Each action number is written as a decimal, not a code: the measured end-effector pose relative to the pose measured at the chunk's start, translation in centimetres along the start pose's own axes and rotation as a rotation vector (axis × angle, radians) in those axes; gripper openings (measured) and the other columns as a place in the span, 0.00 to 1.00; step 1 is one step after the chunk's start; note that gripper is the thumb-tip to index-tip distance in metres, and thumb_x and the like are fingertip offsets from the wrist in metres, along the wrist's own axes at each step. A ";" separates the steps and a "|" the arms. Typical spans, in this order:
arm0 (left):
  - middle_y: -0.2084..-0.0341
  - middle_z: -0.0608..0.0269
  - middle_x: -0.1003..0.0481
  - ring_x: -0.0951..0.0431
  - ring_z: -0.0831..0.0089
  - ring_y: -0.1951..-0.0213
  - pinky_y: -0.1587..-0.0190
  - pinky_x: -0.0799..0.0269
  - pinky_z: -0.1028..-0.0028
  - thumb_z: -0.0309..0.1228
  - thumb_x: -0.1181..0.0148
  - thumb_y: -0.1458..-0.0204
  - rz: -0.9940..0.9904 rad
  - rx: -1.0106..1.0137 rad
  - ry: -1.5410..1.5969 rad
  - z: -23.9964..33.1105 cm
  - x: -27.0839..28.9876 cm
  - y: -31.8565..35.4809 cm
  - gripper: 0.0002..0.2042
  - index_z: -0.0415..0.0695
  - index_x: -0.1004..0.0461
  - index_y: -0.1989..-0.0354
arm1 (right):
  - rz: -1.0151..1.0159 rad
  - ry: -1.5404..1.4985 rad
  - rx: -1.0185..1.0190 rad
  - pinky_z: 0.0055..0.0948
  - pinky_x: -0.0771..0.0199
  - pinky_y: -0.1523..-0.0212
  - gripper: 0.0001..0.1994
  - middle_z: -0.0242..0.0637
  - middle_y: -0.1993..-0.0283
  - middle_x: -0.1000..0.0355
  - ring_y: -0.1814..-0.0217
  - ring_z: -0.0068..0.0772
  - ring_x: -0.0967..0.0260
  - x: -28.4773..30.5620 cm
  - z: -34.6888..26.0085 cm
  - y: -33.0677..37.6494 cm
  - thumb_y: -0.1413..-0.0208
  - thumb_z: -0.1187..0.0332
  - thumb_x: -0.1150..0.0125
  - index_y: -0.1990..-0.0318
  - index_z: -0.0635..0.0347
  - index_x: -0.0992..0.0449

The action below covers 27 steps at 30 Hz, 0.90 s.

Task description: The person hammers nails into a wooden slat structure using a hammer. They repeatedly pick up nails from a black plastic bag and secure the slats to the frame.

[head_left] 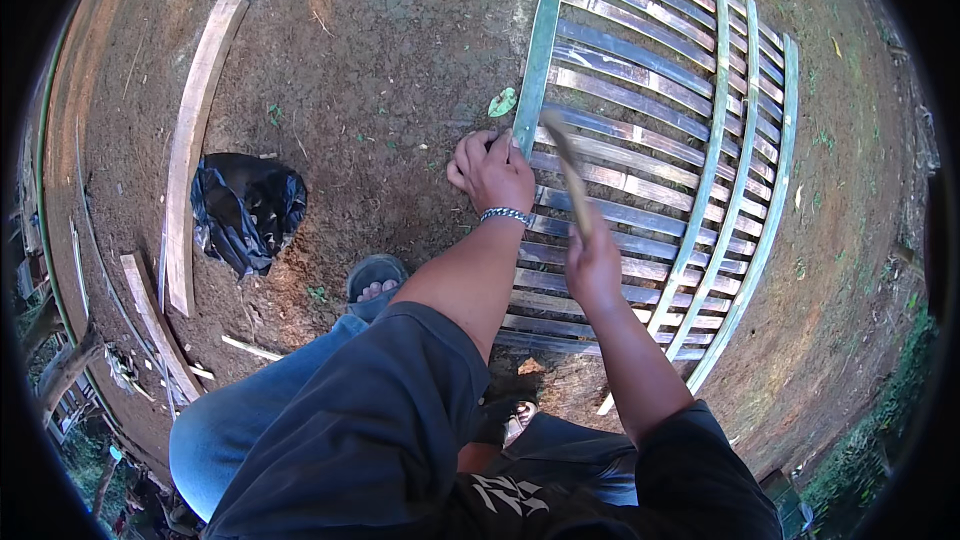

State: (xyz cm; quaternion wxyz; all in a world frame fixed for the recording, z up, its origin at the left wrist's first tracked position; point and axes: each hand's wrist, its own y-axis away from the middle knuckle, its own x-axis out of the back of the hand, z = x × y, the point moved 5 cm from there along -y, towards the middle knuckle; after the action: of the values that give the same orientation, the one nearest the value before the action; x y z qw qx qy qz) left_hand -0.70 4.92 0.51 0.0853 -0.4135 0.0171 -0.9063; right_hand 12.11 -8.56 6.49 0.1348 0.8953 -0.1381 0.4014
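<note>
A bamboo slat panel (630,180) lies on the ground, its dark and pale cross slats joined by lengthwise green strips. My left hand (494,172) is closed at the near part of the left green bamboo strip (541,45), fingers curled at its outer side and thumb on top. Whether a nail sits between those fingers is too small to tell. My right hand (594,265) grips the wooden handle of a hammer (573,175), held over the slats. Its head is smeared by motion, close to the strip and to the right of my left hand.
A long pale plank (198,130) lies on the bare soil at left, with a crumpled black plastic bag (247,210) beside it. A shorter wood piece (160,325) is nearer. My sandalled foot (376,280) stands left of the panel. A green leaf (502,102) lies by the strip.
</note>
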 end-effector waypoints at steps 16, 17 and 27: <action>0.52 0.62 0.26 0.33 0.60 0.40 0.36 0.49 0.51 0.32 0.38 0.48 0.008 0.001 0.011 0.6 0.2 0.1 0.08 0.49 0.15 0.63 | -0.103 0.046 -0.122 0.57 0.24 0.52 0.25 0.64 0.49 0.26 0.51 0.69 0.26 0.2 -0.1 -0.8 0.37 0.72 0.44 0.33 0.57 0.38; 0.52 0.62 0.26 0.33 0.60 0.40 0.36 0.49 0.51 0.32 0.38 0.48 0.011 -0.004 0.013 0.7 0.3 0.2 0.08 0.49 0.15 0.63 | -0.022 -0.020 -0.064 0.57 0.24 0.53 0.24 0.65 0.50 0.26 0.51 0.70 0.26 0.6 -0.5 -0.7 0.37 0.72 0.44 0.33 0.57 0.37; 0.52 0.62 0.26 0.33 0.60 0.39 0.36 0.49 0.50 0.32 0.38 0.48 -0.014 0.004 -0.004 0.4 0.4 0.6 0.08 0.49 0.15 0.62 | -0.215 0.121 -0.224 0.59 0.25 0.54 0.21 0.64 0.56 0.24 0.54 0.69 0.25 0.9 1.4 -0.9 0.36 0.70 0.44 0.36 0.56 0.37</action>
State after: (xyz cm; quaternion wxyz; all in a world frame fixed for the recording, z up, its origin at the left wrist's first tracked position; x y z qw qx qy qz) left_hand -0.57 4.32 0.95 0.0799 -0.4153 0.0123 -0.9061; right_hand 13.99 -8.40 6.17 0.2840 0.8585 -0.0772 0.4200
